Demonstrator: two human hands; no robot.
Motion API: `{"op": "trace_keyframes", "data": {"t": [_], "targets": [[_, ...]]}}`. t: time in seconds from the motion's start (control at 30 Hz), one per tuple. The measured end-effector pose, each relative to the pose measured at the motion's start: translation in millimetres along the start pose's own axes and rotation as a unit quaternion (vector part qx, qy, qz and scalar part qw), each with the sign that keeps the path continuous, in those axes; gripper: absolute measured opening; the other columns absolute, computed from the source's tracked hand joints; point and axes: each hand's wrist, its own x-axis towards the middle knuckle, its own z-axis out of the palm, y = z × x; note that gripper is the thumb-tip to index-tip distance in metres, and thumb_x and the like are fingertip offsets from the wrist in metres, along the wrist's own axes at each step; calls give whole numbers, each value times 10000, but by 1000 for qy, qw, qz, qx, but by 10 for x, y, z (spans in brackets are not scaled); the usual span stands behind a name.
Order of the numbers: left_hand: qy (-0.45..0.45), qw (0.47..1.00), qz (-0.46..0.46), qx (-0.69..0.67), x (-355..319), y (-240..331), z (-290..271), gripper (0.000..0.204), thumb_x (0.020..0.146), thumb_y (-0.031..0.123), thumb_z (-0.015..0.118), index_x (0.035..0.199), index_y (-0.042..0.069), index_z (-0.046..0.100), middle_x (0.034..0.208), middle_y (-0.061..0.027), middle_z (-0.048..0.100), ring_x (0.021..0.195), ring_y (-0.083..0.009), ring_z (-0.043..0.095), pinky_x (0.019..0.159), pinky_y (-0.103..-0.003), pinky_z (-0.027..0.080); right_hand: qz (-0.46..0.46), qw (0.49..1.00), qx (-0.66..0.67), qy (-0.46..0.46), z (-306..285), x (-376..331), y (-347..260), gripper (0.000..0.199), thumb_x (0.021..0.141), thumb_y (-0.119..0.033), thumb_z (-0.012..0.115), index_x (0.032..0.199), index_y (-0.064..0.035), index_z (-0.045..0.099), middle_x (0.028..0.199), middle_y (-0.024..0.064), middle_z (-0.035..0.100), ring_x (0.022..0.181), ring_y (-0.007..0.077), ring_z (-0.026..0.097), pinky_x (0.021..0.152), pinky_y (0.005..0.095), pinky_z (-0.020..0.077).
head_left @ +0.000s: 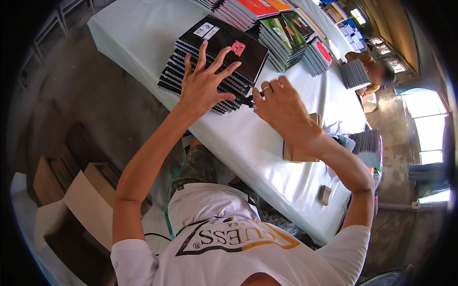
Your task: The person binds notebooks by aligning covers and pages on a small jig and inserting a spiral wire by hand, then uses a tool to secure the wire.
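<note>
A stack of black spiral-bound notebooks (224, 47) lies on the white-covered table (138, 33); the top cover carries a red mark and a white label. My left hand (202, 83) rests flat on the stack's near edge with its fingers spread. My right hand (281, 109), with a ring on one finger, is just right of the stack. Its fingertips pinch a small black object (248, 100) at the stack's corner; I cannot tell what that object is.
More notebook stacks stand farther along the table: red-covered (253, 9), green-covered (286, 35), grey with a red circle (318, 55). Another person (374, 71) works at the far end. A brown cardboard block (298, 153) lies under my right wrist. Open boxes (76, 190) stand on the floor at left.
</note>
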Motion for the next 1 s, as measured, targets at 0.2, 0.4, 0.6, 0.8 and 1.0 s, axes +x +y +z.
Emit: {"op": "trace_keyframes", "data": {"t": [0.2,0.4,0.6,0.8,1.0], "targets": [[11,1000,-3,-9,-38,34,36,961,570,504,777,1438,381,380,1569,77,194,1441,-372,125,1080,-660,232,-98,981,85,146,166,-34,189,278,738,-144,666,1008,-85,645,951,14,625,1021,132,515,872,341,398],[8,1000,1,-13,-30,8,60,966,575,511,770,1444,392,366,1569,77,195,1440,-381,122,1073,-660,239,-21,985,92,-142,5,-38,-104,55,697,-118,677,739,-152,668,707,-15,596,740,145,599,701,314,383],[12,1000,21,-17,-80,-26,57,1014,561,426,816,1455,400,338,1576,54,180,1436,-385,129,1080,-650,236,7,994,89,67,-4,-15,33,120,720,-151,687,833,-117,668,778,7,612,834,143,585,777,328,403],[4,1000,7,-13,-84,-29,46,1017,574,359,834,1456,403,330,1576,55,177,1434,-380,138,1075,-634,251,-83,977,113,161,171,85,69,224,739,-120,653,958,-71,658,920,-2,626,970,141,540,874,357,414],[11,1000,14,-22,-81,-17,62,1019,571,346,837,1455,400,334,1570,52,197,1438,-370,142,1082,-629,248,-55,982,105,-144,-48,152,-154,192,718,-128,667,900,-66,671,885,5,625,964,136,532,859,357,414]]}}
